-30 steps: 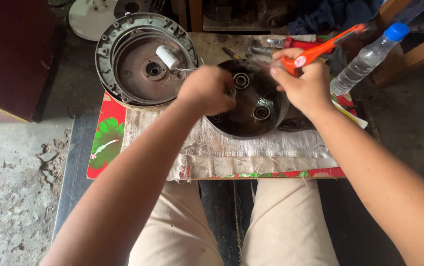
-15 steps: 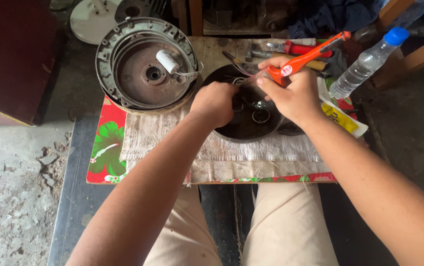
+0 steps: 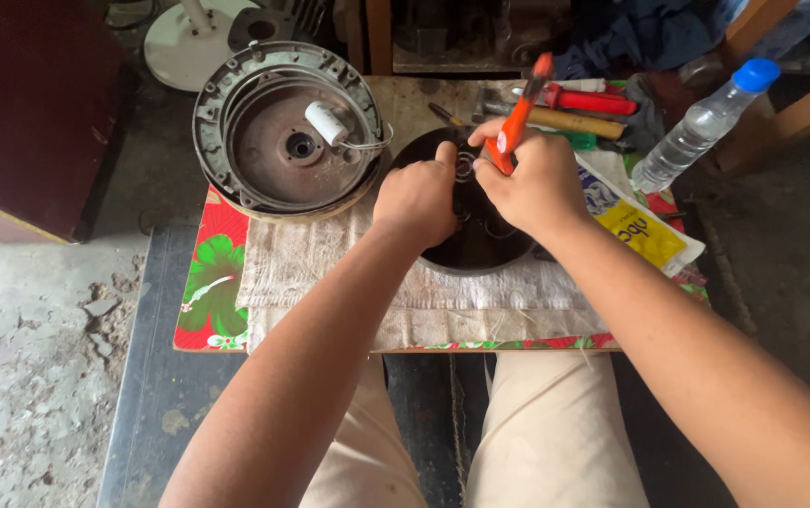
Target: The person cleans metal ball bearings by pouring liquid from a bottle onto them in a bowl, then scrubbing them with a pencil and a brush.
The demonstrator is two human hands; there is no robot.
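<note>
A cluttered workshop, rough concrete floor, a low desk (image 3: 207,310) under pale cloth; the dark round motor part (image 3: 480,240) lies beneath both hands, likely heavy, stiff, best steadied by its rim; the left hand (image 3: 416,199) presses it, fingers curled; the right hand (image 3: 529,183) has its grip closed on an orange-handled screwdriver (image 3: 518,118); left of that, a grey housing (image 3: 287,127).

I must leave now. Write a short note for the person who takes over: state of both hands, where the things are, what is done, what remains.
Left hand: closed, resting on the dark round motor part on the cloth.
Right hand: grips the orange-handled tool, tip down at the part's centre.
Grey round housing with white capacitor lies apart at the left.
Done: housing is off.
Left: work at the centre, result hidden by hands.
</note>
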